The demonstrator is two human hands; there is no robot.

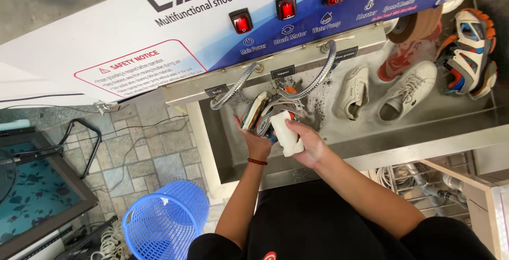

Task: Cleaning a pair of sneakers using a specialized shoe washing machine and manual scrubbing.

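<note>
My left hand grips a multicoloured sneaker by its sole, holding it over the steel basin under two flexible metal hoses. A bead bracelet sits on that wrist. My right hand is closed around a white brush or sponge block pressed against the sneaker's side. Both hands are wet with foam.
Two white sneakers lie in the basin to the right, with a red shoe and orange-blue-white sneakers beyond. A machine panel with red switches stands behind. A blue mesh basket sits on the tiled floor at left.
</note>
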